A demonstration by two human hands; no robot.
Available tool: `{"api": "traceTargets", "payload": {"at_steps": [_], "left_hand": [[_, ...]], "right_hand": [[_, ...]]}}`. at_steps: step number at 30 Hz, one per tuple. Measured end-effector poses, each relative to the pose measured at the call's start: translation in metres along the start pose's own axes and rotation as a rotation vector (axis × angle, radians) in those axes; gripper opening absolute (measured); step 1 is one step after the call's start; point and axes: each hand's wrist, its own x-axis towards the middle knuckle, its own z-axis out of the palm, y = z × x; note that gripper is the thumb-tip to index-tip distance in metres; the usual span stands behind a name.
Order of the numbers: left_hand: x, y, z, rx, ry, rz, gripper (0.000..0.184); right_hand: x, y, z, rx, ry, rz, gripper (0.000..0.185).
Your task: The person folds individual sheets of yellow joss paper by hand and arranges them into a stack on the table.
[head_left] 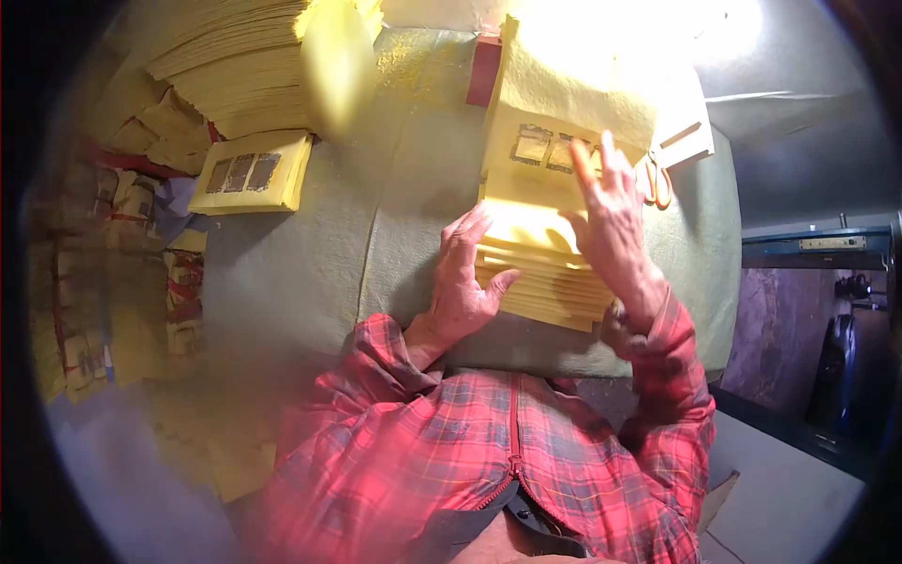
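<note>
A thick stack of yellow paper sheets (pixel 545 287) lies in front of me, its near edges fanned out in steps. Its top sheet (pixel 554 103) carries a row of dark rectangular prints. At the stack's left edge is my left hand (pixel 462 287), fingers along the paper and thumb spread away over the near layers. My right hand (pixel 615 221) is above the right side with its fingers apart, partly covering the prints; its fingertips are slightly blurred. Neither hand is closed around a sheet. Orange-handled scissors (pixel 659 183) lie just right of the right hand.
A smaller printed yellow pile (pixel 254 174) sits at the table's left, with a tall paper stack (pixel 235 85) behind it. A red block (pixel 484 70) stands beyond the work stack. Bright lamp glare washes out the far right. Green cloth (pixel 399 188) covers the table.
</note>
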Motion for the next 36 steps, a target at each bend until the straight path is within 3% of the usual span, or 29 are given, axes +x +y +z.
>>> {"api": "traceTargets", "payload": {"at_steps": [1,4,9,12,14,19,21,22,24,29,32,34,36], "left_hand": [[0.001,0.0,0.0,0.002,0.0,0.008,0.084],[0.0,-0.001,0.001,0.005,0.014,0.01,0.083],[-0.003,0.002,0.0,-0.002,0.026,-0.002,0.082],[-0.005,0.005,-0.002,0.004,0.025,-0.012,0.082],[-0.005,0.007,-0.002,0.007,0.023,-0.013,0.082],[0.0,0.006,-0.001,0.004,0.023,0.006,0.081],[-0.001,0.004,-0.001,0.015,0.015,-0.007,0.081],[-0.002,0.004,-0.001,0.019,0.012,-0.005,0.081],[-0.003,0.002,0.001,0.023,-0.006,-0.019,0.082],[-0.005,0.002,0.002,-0.022,0.01,-0.007,0.082],[-0.005,0.006,-0.002,-0.003,0.011,-0.013,0.081],[-0.004,0.005,-0.002,0.01,0.011,-0.011,0.081],[-0.004,0.004,-0.002,0.003,0.006,-0.008,0.08]], "right_hand": [[0.011,0.006,0.004,-0.001,0.003,0.0,0.085],[0.052,0.027,0.024,-0.381,0.27,0.01,0.06],[0.025,0.039,0.034,-0.468,0.337,-0.176,0.046],[-0.032,0.019,0.026,-0.219,0.255,-0.155,0.048],[-0.054,-0.001,0.017,0.005,-0.234,0.039,0.048],[-0.011,-0.02,-0.01,0.227,-0.244,0.083,0.049],[0.022,-0.013,-0.001,-0.185,0.228,-0.101,0.051],[0.039,-0.001,0.01,-0.183,0.23,-0.098,0.051],[0.059,0.027,0.033,-0.513,0.379,-0.083,0.045],[0.03,0.036,0.034,-0.451,0.4,-0.185,0.035],[-0.026,0.016,0.024,-0.277,0.297,-0.165,0.027],[-0.053,0.001,0.02,0.083,-0.322,0.032,0.04],[-0.044,-0.012,0.009,0.111,-0.288,0.042,0.042]]}}
